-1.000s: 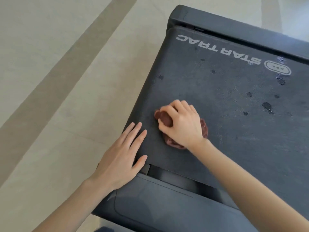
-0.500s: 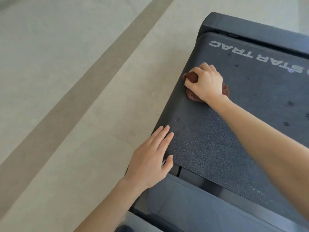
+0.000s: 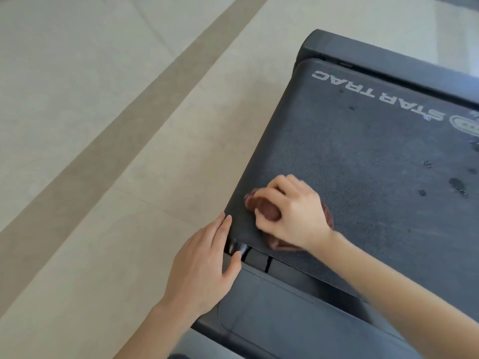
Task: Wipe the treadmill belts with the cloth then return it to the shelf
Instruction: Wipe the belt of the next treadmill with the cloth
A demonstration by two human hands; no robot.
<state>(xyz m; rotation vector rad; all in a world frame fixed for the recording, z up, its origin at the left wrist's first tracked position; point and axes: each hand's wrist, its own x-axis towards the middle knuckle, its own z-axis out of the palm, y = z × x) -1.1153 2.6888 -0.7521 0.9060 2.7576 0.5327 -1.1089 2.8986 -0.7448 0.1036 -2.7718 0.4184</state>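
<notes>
The right hand (image 3: 293, 213) curls round a bunched reddish-brown cloth (image 3: 261, 207) and holds it down on the dark treadmill belt (image 3: 363, 151), close to the belt's near left corner. The left hand (image 3: 204, 268) lies flat with straight fingers along the belt's left edge, its thumb by the gap before the grey end cover (image 3: 285, 320). Dark spots (image 3: 457, 185) mark the belt farther right, below the white STAR TRAC lettering (image 3: 375, 95).

The head camera looks steeply down, close above a corner of the treadmill belt (image 3: 363, 164) and adjoining floor (image 3: 77, 125).
</notes>
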